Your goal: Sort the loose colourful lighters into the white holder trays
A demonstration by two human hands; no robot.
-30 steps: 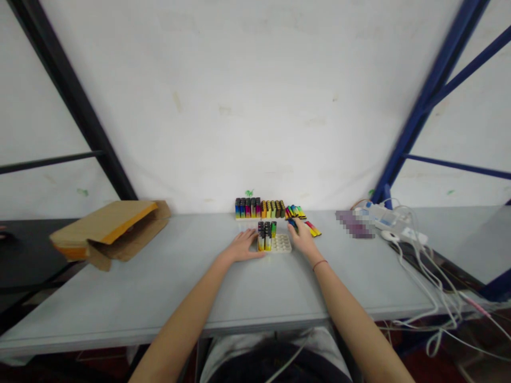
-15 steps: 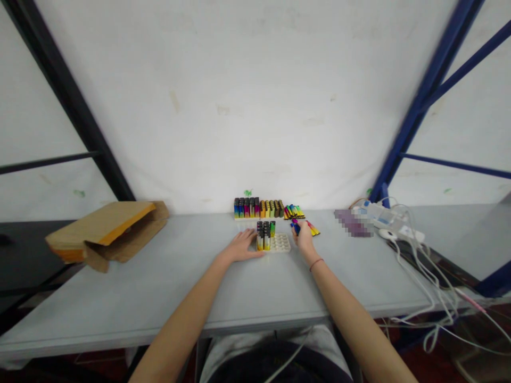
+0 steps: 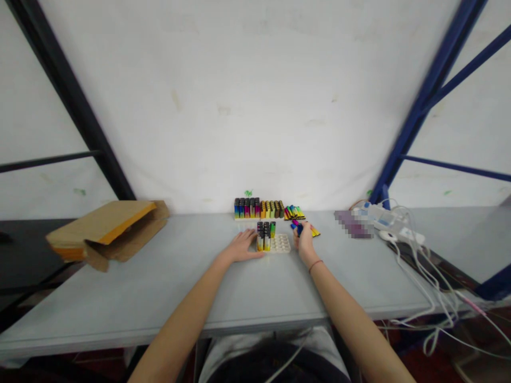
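My left hand [image 3: 242, 247] lies open on the table, its fingers apart and touching the left side of a pale tray [image 3: 282, 243] with round holes. Several batteries [image 3: 264, 238] with dark tops stand upright in the left part of this tray. A green battery [image 3: 273, 229] stands behind them to the right. Just right of the tray, my right hand [image 3: 305, 243] is closed around blue and purple batteries [image 3: 297, 226], which stick out past the fingers. How many it holds is hidden. Beside this hand lie loose yellow batteries [image 3: 315, 232].
Behind, by the wall, stand rows of dark-topped batteries [image 3: 246, 208] and yellow ones [image 3: 272, 209]. A pile of colourful batteries [image 3: 294, 213] lies to their right. An open cardboard box [image 3: 115, 229] sits at left. A power strip [image 3: 389, 218] and white cables [image 3: 423, 266] spread at right.
My right hand has tilted slightly, and the blue and purple batteries in it have turned a little. My left hand and the tray have not moved.
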